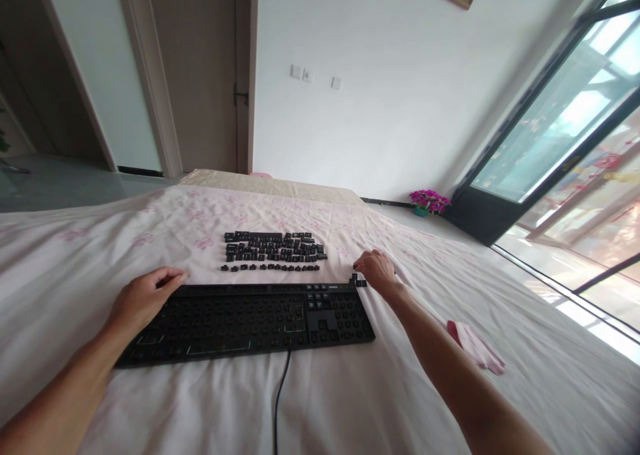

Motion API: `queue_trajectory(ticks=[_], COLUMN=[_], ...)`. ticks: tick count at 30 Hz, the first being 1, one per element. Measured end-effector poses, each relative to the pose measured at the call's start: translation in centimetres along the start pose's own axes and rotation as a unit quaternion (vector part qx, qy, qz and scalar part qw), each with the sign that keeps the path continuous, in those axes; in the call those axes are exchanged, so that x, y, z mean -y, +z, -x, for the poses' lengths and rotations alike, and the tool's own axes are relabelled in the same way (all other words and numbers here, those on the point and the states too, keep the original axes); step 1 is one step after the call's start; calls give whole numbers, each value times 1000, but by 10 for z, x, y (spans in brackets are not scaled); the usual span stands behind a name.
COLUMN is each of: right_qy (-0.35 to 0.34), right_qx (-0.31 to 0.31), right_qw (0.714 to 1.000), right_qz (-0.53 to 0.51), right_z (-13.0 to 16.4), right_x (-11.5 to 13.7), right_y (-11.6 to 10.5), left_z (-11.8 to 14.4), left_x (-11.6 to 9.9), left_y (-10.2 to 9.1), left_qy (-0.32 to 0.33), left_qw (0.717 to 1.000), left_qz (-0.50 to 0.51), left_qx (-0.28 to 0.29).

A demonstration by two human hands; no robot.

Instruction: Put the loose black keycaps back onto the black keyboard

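A black keyboard [230, 321] lies on the cloth in front of me, most of its keys stripped off and a small block of keycaps still on it. My left hand [145, 301] rests at its far left edge, thumb and fingers pressed together; what they hold, if anything, is hidden. Beyond the keyboard's right end, my right hand [377, 268] pinches a small dark keycap [355, 267]. Just below those fingers sit a few loose keycaps [360, 283]. Several rows of removed black keycaps [273, 248] lie behind the keyboard.
A pale flowered cloth [210, 408] covers the surface. The keyboard's cable [279, 395] runs toward me. At the right, beside my forearm, lies a pink cloth [475, 347]. Farther off are a pot of magenta flowers [429, 201], a door [200, 75] and a glass door [545, 141].
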State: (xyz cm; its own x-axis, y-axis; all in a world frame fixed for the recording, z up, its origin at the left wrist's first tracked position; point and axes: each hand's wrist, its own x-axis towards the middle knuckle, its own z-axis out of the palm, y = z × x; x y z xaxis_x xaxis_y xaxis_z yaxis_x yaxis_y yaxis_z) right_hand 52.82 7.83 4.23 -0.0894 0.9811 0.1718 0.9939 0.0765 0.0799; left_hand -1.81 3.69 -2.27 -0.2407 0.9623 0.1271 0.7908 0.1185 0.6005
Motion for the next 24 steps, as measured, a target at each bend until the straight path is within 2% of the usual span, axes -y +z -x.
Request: queue_trajectory(ticks=[4, 9, 11, 13, 15, 18, 20, 24], right_qy=[20, 20, 33, 40, 6, -78, -111, -146], right_qx=[34, 22, 3, -21, -27, -1, 6, -3], right_qw=[999, 1000, 998, 990, 973, 955, 949, 958], right_qz=[2, -3, -45, -135, -227, -286, -294, -246], right_z=[-6, -1, 6, 17, 32, 57, 71, 87], right_x=[1, 2, 5, 12, 25, 50, 66, 83], right_y=[-1, -10, -18, -27, -35, -42, -44, -45], left_z=[1, 2, 3, 4, 4, 4, 4, 3], left_x=[-2, -1, -3, -5, -6, -6, -5, -4], left_y=[-1, -2, -2, -3, -4, -4, -4, -3], left_qy=[-17, -12, -11, -11, -11, -8, -9, -8], left_qw=[1000, 1000, 1000, 1000, 1000, 1000, 1000, 1000], left_qz=[-9, -11, -9, -6, -2, -2, -5, -7], left_qx=[15, 10, 10, 11, 11, 8, 6, 16])
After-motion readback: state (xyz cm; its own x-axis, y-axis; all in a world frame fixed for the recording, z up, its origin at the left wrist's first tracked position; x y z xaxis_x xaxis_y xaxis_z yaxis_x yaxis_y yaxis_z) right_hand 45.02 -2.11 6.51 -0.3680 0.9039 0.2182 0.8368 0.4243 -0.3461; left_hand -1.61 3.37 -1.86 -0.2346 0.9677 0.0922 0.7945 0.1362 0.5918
